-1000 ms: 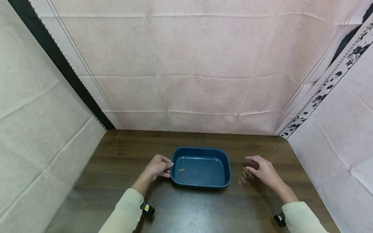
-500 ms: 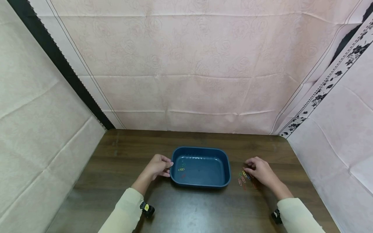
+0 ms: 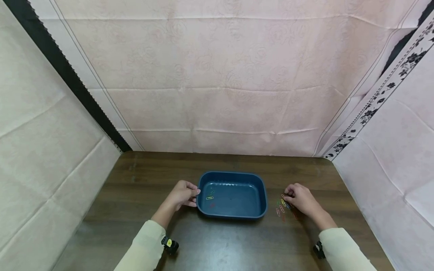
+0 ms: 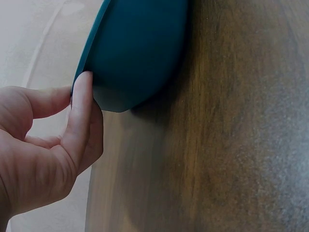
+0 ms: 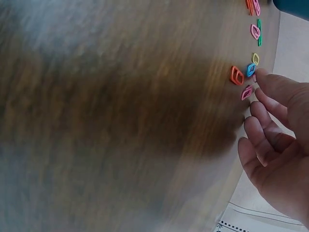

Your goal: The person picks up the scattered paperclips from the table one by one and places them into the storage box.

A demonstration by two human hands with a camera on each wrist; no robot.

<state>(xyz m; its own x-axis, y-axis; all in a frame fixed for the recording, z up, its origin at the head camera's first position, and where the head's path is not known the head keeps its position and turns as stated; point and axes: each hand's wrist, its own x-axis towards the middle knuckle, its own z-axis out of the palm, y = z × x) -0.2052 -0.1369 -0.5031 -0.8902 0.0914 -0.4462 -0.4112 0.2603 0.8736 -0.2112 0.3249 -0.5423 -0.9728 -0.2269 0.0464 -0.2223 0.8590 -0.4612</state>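
A dark blue rectangular plastic tray rests on the wooden table. At its left end, my left hand pinches the rim between thumb and fingers; the left wrist view shows this grip on the tray wall. Inside the tray lie a yellow paper clip, a red one and green ones. My right hand is low over loose coloured paper clips right of the tray. In the right wrist view, thumb and forefinger stand slightly apart beside a small pink clip, near a blue clip and an orange clip.
More loose clips lie between tray and right hand, including a pink clip and a yellow clip. The brown wooden table is bounded by pale cloth at the back and both sides.
My right hand has moved a little left and down toward the clips, and its thumb and fingers have drawn closer together. The left hand keeps its hold on the tray.
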